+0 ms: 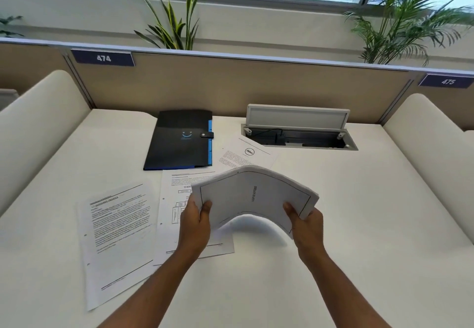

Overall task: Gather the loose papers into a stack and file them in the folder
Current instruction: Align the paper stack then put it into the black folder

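both hands grip a bowed stack of papers (254,197) above the desk (359,225), in front of the black folder (179,140): the left hand (195,222) pinches its left edge, the right hand (305,225) its right edge, thumbs on top. the folder lies shut, snap fastened. three loose sheets remain flat: one (118,230) left-front of the folder, one (177,199) just in front, one (243,156) to its right
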A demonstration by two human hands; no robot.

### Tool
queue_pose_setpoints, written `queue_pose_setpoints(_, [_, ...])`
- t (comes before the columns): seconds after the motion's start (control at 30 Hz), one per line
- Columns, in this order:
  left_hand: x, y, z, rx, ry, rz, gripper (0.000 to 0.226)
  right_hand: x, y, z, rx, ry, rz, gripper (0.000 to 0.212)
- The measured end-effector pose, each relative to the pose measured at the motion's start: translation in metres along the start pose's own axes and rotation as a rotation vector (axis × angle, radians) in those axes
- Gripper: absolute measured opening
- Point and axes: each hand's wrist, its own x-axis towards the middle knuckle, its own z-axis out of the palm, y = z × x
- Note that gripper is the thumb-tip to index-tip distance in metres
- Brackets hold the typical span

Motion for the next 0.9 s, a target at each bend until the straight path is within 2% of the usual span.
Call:
queue_pose_setpoints(0.2, [-0.007, -0.011, -0.004, -0.001, -0.043, -0.06, 0.051, -0.007, 0.015, -0.005, -0.008, -0.04, 0.101, 0.013])
queue_pose_setpoints(0.37, [-0.003, -0.004, 0.0, 0.055, 0.011, -0.037, 0.045, 0.001, 0.002, -0.008, 0.01, 0.017, -0.003, 0.01])
queue_pose_setpoints(0.43, [0.002, 0.002, 0.002, 0.068, 0.039, -0.028, 0.048, 0.002, -0.004, -0.007, -0.002, -0.01, -0.062, 0.039])
queue_pose_setpoints(0.5, [0.004, 0.003, 0.002, 0.045, 0.057, -0.068, 0.05, 0.0, -0.005, -0.006, -0.092, 0.036, -0.028, 0.072])
queue_pose_setpoints(0.57, [0.005, 0.001, 0.002, 0.0, 0.064, -0.13, 0.05, -0.003, -0.002, -0.003, -0.175, 0.124, 0.05, 0.086])
queue_pose_setpoints(0.63, [0.005, -0.004, 0.003, -0.088, 0.085, -0.191, 0.047, -0.009, 0.001, 0.004, -0.126, 0.143, 0.161, 0.092])
queue_pose_setpoints(0.7, [0.002, -0.006, 0.007, -0.229, 0.107, -0.273, 0.042, -0.012, 0.004, 0.013, 0.105, 0.055, 0.32, 0.09])
queue_pose_setpoints(0.77, [-0.007, -0.005, 0.015, -0.38, 0.075, -0.351, 0.031, -0.017, 0.003, 0.022, 0.357, -0.12, 0.452, 0.075])
queue_pose_setpoints(0.83, [-0.018, -0.003, 0.025, -0.491, 0.015, -0.378, 0.025, -0.019, -0.002, 0.032, 0.512, -0.225, 0.465, 0.058])
queue_pose_setpoints(0.9, [-0.03, 0.0, 0.029, -0.581, -0.067, -0.36, 0.032, -0.017, -0.008, 0.038, 0.582, -0.194, 0.381, 0.049])
